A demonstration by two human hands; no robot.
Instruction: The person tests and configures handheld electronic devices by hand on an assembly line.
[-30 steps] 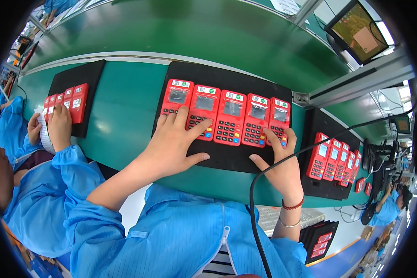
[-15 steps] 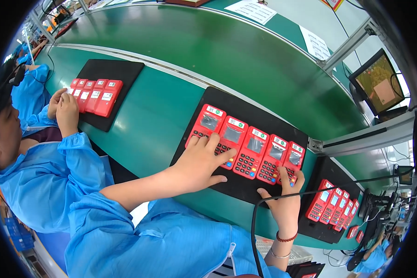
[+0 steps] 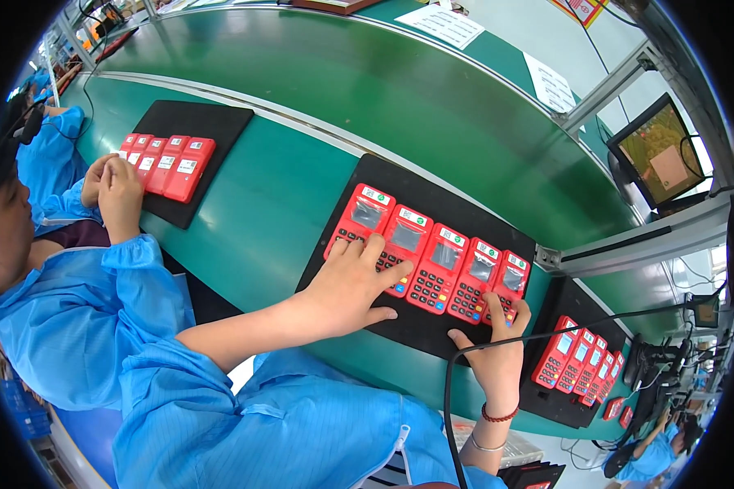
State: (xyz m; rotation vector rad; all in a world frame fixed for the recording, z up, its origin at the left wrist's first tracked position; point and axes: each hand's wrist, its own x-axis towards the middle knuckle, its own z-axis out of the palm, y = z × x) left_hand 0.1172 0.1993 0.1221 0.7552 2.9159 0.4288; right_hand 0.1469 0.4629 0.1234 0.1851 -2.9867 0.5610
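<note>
Several red payment terminals (image 3: 437, 267) with dark screens and black keypads stand side by side in a slanting row on a black mat (image 3: 420, 332) in front of me. My left hand (image 3: 344, 284) lies across the lower parts of the leftmost two, palm down, its fingers spread over their keypads and the thumb out over the mat. At the row's right end, the fingertips of my right hand (image 3: 497, 350) rest on the lower edge of the rightmost terminal (image 3: 510, 285). That hand's thumb and fingers are apart. Neither hand encloses a terminal.
A black cable (image 3: 563, 316) passes over my right hand. More red terminals (image 3: 579, 359) stand on another mat to the right, below a monitor (image 3: 661, 151). At left, a co-worker in a blue smock (image 3: 81, 318) has both hands by further red devices (image 3: 171, 167).
The view has shifted very slightly. Both my hands keep their places on the terminals, and the row looks unmoved.
</note>
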